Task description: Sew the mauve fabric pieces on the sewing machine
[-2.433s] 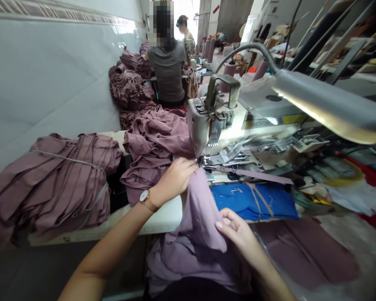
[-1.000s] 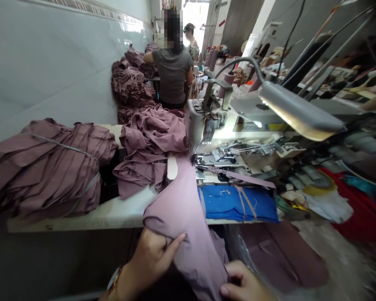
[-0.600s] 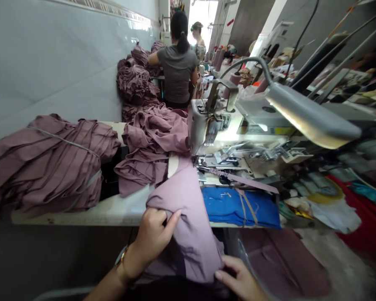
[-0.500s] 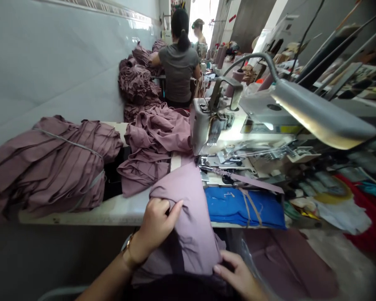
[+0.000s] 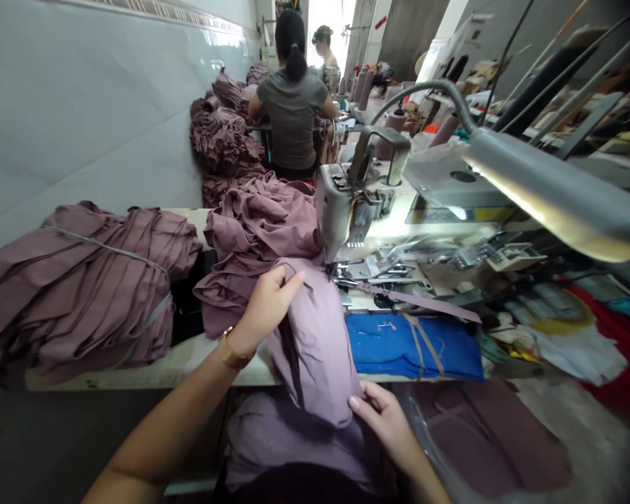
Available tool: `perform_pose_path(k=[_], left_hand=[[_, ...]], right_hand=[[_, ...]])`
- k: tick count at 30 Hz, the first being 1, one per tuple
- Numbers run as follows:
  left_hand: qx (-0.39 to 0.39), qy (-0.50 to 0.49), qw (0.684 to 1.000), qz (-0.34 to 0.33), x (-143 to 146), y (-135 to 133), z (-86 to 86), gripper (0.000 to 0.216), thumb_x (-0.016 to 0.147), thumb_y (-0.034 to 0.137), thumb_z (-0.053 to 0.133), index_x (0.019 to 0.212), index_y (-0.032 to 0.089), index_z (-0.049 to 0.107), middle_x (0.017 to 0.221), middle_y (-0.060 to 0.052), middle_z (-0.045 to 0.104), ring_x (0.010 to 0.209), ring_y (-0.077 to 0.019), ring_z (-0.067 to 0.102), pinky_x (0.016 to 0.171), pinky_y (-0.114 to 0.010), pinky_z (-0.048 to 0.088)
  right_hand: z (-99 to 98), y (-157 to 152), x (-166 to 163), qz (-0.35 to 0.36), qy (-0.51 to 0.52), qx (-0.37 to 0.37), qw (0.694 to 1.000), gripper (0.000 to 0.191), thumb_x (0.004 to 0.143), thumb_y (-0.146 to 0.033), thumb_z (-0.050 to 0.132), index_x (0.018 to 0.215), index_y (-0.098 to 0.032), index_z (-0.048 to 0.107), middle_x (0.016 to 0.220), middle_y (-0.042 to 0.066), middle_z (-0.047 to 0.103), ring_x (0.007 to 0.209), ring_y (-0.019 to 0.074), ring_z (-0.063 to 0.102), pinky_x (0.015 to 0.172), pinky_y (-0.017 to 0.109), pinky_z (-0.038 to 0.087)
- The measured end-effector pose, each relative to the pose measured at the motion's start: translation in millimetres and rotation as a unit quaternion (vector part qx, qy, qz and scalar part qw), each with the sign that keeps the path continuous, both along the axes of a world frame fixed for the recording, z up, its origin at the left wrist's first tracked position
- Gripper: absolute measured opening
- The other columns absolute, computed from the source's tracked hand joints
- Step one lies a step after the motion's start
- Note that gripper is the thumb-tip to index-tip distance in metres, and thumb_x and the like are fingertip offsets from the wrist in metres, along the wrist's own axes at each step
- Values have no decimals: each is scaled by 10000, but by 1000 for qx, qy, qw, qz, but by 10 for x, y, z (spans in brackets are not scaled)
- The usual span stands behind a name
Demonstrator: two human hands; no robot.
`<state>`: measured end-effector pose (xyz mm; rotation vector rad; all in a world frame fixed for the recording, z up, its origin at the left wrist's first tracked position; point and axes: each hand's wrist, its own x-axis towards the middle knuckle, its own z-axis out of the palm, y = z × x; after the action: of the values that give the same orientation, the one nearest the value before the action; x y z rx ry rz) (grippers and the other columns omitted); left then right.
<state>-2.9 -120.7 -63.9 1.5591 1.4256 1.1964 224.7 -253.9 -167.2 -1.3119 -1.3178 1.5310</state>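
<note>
A mauve fabric piece point(image 5: 320, 343) runs from under the sewing machine's needle area down over the table's front edge. My left hand point(image 5: 270, 301) grips its upper left part, thumb and fingers closed on the cloth near the machine head. Lower down, my right hand point(image 5: 381, 413) pinches the right edge of the same piece between thumb and fingers. The sewing machine point(image 5: 341, 210) stands just beyond, with a narrow mauve strip point(image 5: 425, 302) feeding into it from the right. More mauve cloth point(image 5: 288, 441) lies over my lap.
A tied bundle of mauve pieces point(image 5: 94, 280) lies on the left of the table, beside a loose heap point(image 5: 265, 217). A blue cloth pad point(image 5: 388, 346) covers the front right. A lamp point(image 5: 556, 189) hangs over the machine. Ahead, a co-worker point(image 5: 292, 112) sits facing away.
My left hand has moved forward and up with the cloth, towards the machine head. My right hand has risen slightly along the fabric edge. The cloth now hangs narrower and more folded.
</note>
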Motion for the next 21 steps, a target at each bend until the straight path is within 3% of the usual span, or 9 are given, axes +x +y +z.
perform_pose_path(k=[7,13,17,19,21], left_hand=[[16,-76,997,-13,-31,333,-3,178,838,317,620,812,147,577,753,9,582,767,-145,524,729,-250,414],[53,-26,998,-11,-38,642,120,163,839,296,613,858,139,578,784,1,592,757,-144,513,737,-252,400],[80,192,977,38,-63,286,243,212,858,327,595,729,170,533,714,6,529,671,-143,467,667,-255,340],[70,267,959,61,-56,-68,181,286,886,376,557,678,181,534,700,-10,539,669,-158,486,660,-265,330],[-22,250,968,13,-27,-408,12,366,897,446,530,642,186,562,659,-19,565,646,-167,513,650,-271,345]], right_hand=[[99,215,-181,-60,49,-2,997,360,771,-529,707,714,-186,613,640,-30,537,629,161,501,612,256,411],[165,489,-319,-52,139,-11,989,272,825,-449,684,822,-181,640,751,7,653,730,200,596,706,296,472],[202,616,-429,-47,168,-10,985,280,849,-450,658,950,-189,664,885,41,727,840,243,662,794,346,506],[227,638,-491,-54,133,4,990,329,818,-459,693,998,-186,664,930,57,739,865,257,672,801,357,517],[261,631,-547,-60,92,23,994,363,802,-441,714,1051,-183,661,989,77,740,899,268,672,829,375,517]])
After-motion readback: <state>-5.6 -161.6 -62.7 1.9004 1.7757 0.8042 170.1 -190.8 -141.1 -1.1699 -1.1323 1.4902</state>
